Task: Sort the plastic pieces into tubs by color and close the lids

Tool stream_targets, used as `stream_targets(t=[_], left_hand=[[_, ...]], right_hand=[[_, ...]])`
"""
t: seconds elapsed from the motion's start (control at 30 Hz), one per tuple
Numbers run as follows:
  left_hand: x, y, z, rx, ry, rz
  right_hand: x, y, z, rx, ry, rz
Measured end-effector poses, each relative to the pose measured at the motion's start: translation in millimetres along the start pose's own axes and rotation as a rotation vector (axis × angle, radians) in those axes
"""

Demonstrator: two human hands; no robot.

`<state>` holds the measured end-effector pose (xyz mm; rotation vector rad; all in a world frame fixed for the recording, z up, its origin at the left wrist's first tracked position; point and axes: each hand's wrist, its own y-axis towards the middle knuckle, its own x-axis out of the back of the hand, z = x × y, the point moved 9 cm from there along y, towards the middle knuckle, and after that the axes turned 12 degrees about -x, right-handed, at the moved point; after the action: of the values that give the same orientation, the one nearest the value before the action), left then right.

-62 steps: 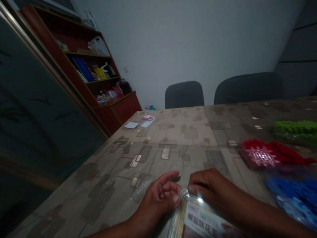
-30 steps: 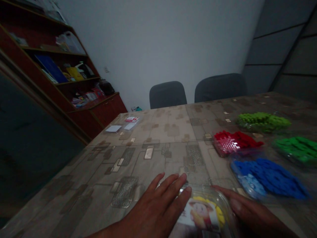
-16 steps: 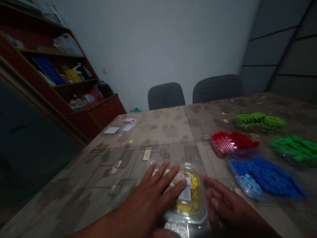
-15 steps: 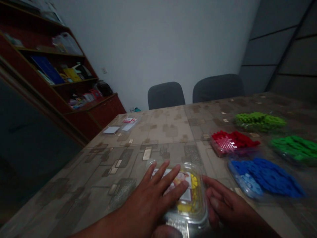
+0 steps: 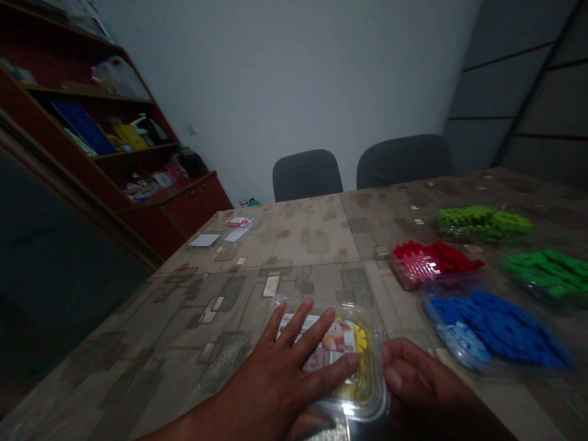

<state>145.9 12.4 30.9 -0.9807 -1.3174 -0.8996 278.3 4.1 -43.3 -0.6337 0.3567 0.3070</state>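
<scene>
A clear plastic container (image 5: 367, 380) with yellow pieces inside and a printed label on its lid rests on the table before me. My left hand (image 5: 294, 367) lies flat over the lid, fingers spread, covering part of the label. At the container's right side, my right hand (image 5: 416, 376) has its fingers curled, with thumb and forefinger pinched at the rim. The fingertips' exact hold on the edge is partly hidden.
To the right stand open clear containers with blue pieces (image 5: 500, 327), red pieces (image 5: 434, 260), green pieces (image 5: 549, 272) and lime pieces (image 5: 482, 220). Cards in plastic (image 5: 236, 234) lie at the far left of the patterned table (image 5: 316, 236). Chairs (image 5: 307, 174) stand behind.
My right hand's fingers have curled in from a more stretched pose to a pinch at the container's rim. My left hand stays spread on the lid, its forefinger slightly shifted.
</scene>
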Motion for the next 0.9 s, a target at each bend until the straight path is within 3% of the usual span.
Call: stream_targets(t=[0.07, 0.17, 0.47, 0.7, 0.8, 0.9], left_hand=[[1.2, -2.5, 1.2, -0.006, -0.007, -0.027], [2.0, -4.1, 2.4, -0.007, -0.006, -0.047], [-3.1, 5.3, -1.0, 0.036, 0.064, -0.011], [6.0, 1.2, -0.2, 0.005, -0.135, -0.032], [17.4, -9.5, 12.0, 0.072, -0.35, -0.154], [30.2, -36.3, 47.5, 0.327, -0.49, -0.463]], right_hand=[[-1.3, -0.7, 1.0, -0.002, 0.078, 0.015], [1.8, -1.3, 3.2, 0.018, 0.008, -0.018], [9.1, 5.8, -2.5, 0.027, 0.004, -0.075], [3.1, 6.9, 1.8, 0.043, -0.05, -0.037], [3.6, 6.1, 4.3, 0.056, -0.115, -0.04], [6.2, 5.3, 6.0, 0.062, -0.151, -0.044]])
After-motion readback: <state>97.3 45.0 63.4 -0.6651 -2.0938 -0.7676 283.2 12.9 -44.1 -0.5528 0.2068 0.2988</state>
